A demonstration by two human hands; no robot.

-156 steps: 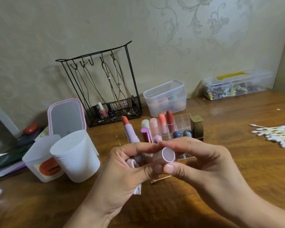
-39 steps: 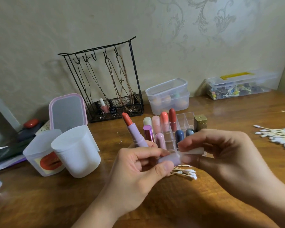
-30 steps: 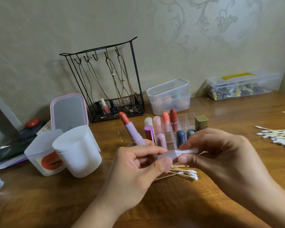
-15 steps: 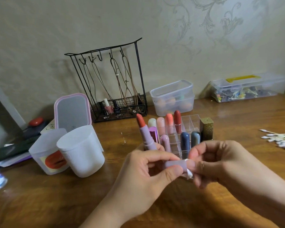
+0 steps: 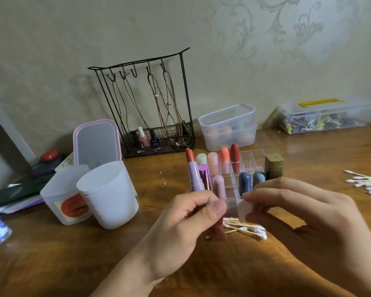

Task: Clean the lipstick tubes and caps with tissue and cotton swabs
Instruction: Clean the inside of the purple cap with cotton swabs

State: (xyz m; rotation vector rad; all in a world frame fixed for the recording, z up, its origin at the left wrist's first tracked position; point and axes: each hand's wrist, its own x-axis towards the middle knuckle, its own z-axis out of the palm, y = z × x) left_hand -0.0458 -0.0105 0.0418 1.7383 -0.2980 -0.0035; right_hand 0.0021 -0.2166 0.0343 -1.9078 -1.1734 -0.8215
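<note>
A person's left hand (image 5: 189, 219) curls its fingers and thumb around an open lilac lipstick tube (image 5: 194, 175), whose red bullet stands upright above the knuckles, and pinches the lilac cap (image 5: 231, 207) sideways at the thumb tip. The right hand (image 5: 298, 213) pinches a small folded piece of white tissue (image 5: 243, 207) between thumb and fingertips, pressing it against the open end of the cap.

Both hands hover just in front of a clear acrylic organizer (image 5: 250, 161) on a wooden table (image 5: 73, 264). The organizer holds lipsticks in cream, pink, coral, red, magenta, navy and grey-blue; a gold glitter lipstick case (image 5: 274, 166) stands touching its right side. Used cotton swabs (image 5: 244, 228) lie on the table in front of the organizer, below the hands, and a second heap of cotton swabs (image 5: 366, 183) lies well to its right.

Left of the organizer stand two white plastic cups (image 5: 107, 196), one bearing a red-lips sticker, with a pink-framed mirror (image 5: 98, 143) behind them. Behind the organizer, against the wall, are a black wire jewellery stand (image 5: 150, 103) hung with necklaces and holding nail polish, stacked clear tubs (image 5: 228, 127), and, farther right, a clear box with a yellow handle (image 5: 328, 114).
</note>
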